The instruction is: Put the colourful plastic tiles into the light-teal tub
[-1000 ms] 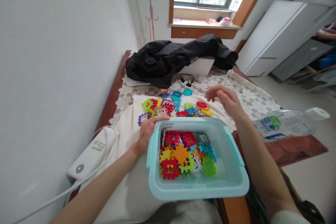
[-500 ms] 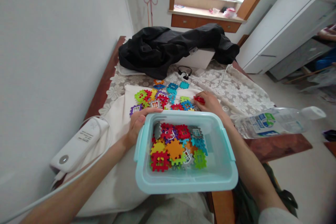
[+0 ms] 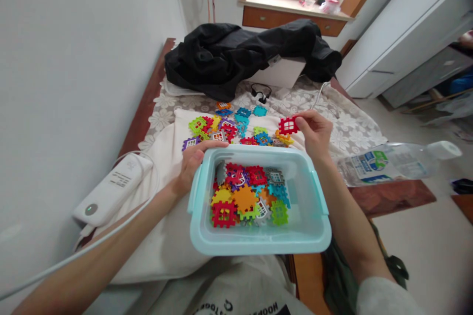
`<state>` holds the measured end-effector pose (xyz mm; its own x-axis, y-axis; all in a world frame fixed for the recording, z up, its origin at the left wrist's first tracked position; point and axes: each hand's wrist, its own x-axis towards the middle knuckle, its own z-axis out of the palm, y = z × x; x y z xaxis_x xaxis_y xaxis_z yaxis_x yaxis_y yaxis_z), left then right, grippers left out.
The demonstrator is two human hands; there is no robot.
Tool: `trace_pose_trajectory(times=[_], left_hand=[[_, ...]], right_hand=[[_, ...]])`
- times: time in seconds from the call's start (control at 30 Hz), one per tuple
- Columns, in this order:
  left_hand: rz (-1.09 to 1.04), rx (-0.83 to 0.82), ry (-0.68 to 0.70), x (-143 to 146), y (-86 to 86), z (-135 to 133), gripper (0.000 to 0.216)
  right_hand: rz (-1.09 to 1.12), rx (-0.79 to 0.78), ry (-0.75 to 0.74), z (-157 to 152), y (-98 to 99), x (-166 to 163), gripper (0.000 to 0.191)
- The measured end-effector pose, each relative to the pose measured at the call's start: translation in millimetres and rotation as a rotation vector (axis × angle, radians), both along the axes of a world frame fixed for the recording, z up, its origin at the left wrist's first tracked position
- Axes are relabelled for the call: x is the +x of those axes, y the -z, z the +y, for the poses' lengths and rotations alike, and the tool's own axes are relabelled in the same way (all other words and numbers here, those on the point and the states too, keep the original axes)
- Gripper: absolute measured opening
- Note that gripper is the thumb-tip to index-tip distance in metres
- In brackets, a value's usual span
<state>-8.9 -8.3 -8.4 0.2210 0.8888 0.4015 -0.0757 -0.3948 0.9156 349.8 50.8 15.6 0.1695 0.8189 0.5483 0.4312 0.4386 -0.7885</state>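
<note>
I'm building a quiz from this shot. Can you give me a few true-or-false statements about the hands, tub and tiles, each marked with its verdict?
1. The right hand holds a red tile. True.
2. The bottle lies on its side. True.
3. The left hand rests on the bottle. False: it grips the far left corner of the tub.
4. The tub is empty. False: it holds many coloured tiles.
5. The jacket covers the loose tiles. False: it lies beyond them, near the window.
</note>
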Motion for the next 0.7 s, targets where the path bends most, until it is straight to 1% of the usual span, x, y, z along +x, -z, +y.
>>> trace_pose_trajectory(times=[0.07, 0.13, 0.17, 0.2, 0.23, 0.27, 0.37, 0.4, 0.43, 0.47, 0.53, 0.63, 0.7], left_hand=[[-0.003, 0.000, 0.001, 0, 0.9, 1, 0.063], [-0.002, -0.003, 0.002, 1, 1.5, 1, 0.065], [0.000, -0.006, 0.004, 1, 1.4, 1, 0.065], [0.001, -0.004, 0.002, 1, 1.1, 1, 0.064], [0.003, -0.001, -0.003, 1, 0.6, 1, 0.063], [0.007, 0.005, -0.009, 1, 0.0, 1, 0.063], [0.034, 0.031, -0.020, 0, -1.9, 0, 0.060], [0.038, 0.035, -0.020, 0, -2.3, 0, 0.059], [0.037, 0.035, -0.018, 0, -2.7, 0, 0.058], [0.032, 0.032, -0.011, 0, -3.1, 0, 0.058], [0.018, 0.017, -0.003, 1, -3.8, 0, 0.058], [0.010, 0.002, -0.002, 2, -4.6, -1, 0.058], [0.012, 0.005, -0.013, 2, -4.7, -1, 0.058]], right_hand=[[0.172, -0.012, -0.142, -7, -6.8, -3, 0.049], [0.248, -0.055, -0.364, -14, -12.3, -4, 0.061], [0.244, -0.089, -0.470, -16, -14.2, -4, 0.065], [0.211, -0.128, -0.543, -17, -15.3, -3, 0.068], [0.149, -0.165, -0.558, -17, -15.3, -2, 0.069], [0.055, -0.198, -0.513, -16, -14.3, -1, 0.067], [-0.381, -0.250, -0.204, -7, -5.2, 5, 0.051], [-0.530, -0.263, -0.118, -3, -0.9, 7, 0.047], [-0.653, -0.279, -0.065, 0, 3.6, 9, 0.044], [-0.745, -0.302, -0.046, 2, 7.9, 11, 0.042], [-0.838, -0.353, -0.059, 6, 14.6, 13, 0.037], [-0.852, -0.389, -0.086, 7, 19.0, 15, 0.032], [-0.820, -0.394, -0.072, 8, 19.5, 14, 0.031]])
